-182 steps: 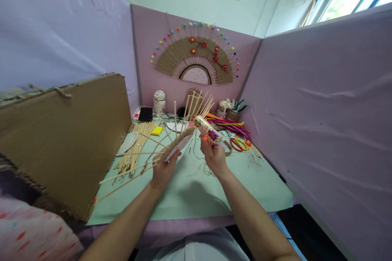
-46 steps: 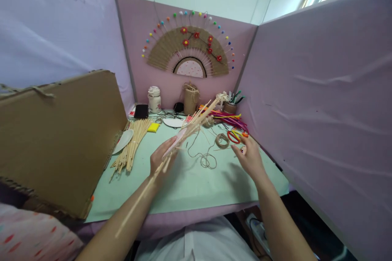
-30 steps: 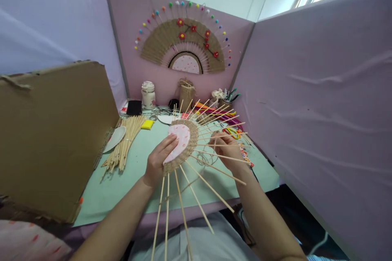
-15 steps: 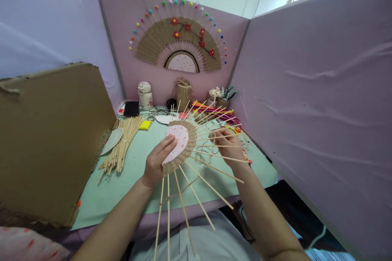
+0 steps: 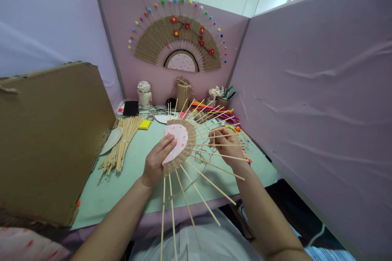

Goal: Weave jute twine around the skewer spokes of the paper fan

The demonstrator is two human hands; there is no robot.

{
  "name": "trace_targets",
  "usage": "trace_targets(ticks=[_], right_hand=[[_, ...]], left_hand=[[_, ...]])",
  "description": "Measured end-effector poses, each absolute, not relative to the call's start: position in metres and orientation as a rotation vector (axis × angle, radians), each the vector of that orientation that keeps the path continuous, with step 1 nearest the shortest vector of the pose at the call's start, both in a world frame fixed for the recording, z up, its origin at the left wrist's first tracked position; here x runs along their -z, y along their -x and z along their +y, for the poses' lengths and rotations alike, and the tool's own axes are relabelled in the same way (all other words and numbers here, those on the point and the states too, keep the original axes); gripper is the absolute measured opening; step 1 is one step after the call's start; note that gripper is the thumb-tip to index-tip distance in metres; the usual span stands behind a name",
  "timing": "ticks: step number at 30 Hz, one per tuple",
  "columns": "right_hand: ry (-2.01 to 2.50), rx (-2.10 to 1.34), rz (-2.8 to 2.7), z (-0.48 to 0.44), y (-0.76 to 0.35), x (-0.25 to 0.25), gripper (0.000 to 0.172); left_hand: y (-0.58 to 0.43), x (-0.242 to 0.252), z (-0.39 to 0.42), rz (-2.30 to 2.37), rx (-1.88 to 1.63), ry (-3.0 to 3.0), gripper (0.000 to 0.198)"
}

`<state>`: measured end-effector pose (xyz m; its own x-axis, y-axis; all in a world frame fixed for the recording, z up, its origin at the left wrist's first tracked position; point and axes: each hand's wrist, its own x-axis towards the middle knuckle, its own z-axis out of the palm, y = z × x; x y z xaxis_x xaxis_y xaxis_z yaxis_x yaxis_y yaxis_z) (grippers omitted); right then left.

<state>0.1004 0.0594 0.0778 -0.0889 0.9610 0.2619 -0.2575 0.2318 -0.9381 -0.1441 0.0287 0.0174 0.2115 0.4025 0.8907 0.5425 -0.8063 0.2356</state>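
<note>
My left hand [image 5: 155, 164] grips the straight edge of a half-round fan piece [image 5: 179, 143], its fingers lying over the pink spotted centre. Around that centre runs a band of woven brown twine [image 5: 190, 145]. Several thin wooden sticks [image 5: 211, 187] fan out from the band, toward the back, the right and my lap. Behind the sticks on the right, my right hand [image 5: 226, 143] is closed in a pinch on a strand of twine [image 5: 199, 176]. That strand hangs loosely across the lower sticks, and its end in my fingers is partly hidden.
A bundle of sticks [image 5: 126, 142] and a cardboard sheet [image 5: 49, 142] are on the left. At the back stand a white jar [image 5: 145, 95], a twine roll [image 5: 183, 94] and a pen pot [image 5: 223, 102]. A finished fan [image 5: 153, 43] hangs on the partition [image 5: 110, 4].
The fan piece has turned slightly, its lower sticks swinging a little to the right and its upper ones to the left. Both hands keep nearly the same place and grip.
</note>
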Motion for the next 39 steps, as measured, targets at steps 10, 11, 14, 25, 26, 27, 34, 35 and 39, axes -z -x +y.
trace_targets(ticks=[10,11,14,25,26,27,34,35,39], right_hand=[[0.86,-1.11,-1.117,0.067,-0.133,-0.082,0.031],[0.853,-1.106,-1.111,0.067,-0.137,-0.084,0.03],[0.807,-1.075,-1.094,0.065,-0.149,-0.09,0.029],[0.659,-0.785,-1.141,0.068,-0.154,-0.104,0.023],[0.645,-0.784,-1.13,0.069,-0.154,-0.103,0.022],[0.636,-0.787,-1.119,0.071,-0.153,-0.103,0.022],[0.691,-0.777,-1.139,0.067,-0.157,-0.1,0.019],[0.677,-0.77,-1.147,0.065,-0.157,-0.1,0.019],[0.629,-0.698,-1.174,0.061,-0.156,-0.103,0.019]], left_hand=[[0.148,-0.016,0.031,-0.905,1.639,2.348,0.051],[0.148,-0.016,0.032,-0.912,1.635,2.347,0.052],[0.149,-0.016,0.032,-0.935,1.625,2.347,0.053],[0.15,-0.016,0.034,-0.878,1.617,2.399,0.053],[0.15,-0.016,0.034,-0.879,1.614,2.408,0.053],[0.15,-0.015,0.034,-0.885,1.611,2.417,0.053],[0.15,-0.016,0.033,-0.93,1.698,2.402,0.051],[0.15,-0.016,0.033,-0.931,1.692,2.402,0.051],[0.149,-0.015,0.033,-0.935,1.645,2.409,0.05]])
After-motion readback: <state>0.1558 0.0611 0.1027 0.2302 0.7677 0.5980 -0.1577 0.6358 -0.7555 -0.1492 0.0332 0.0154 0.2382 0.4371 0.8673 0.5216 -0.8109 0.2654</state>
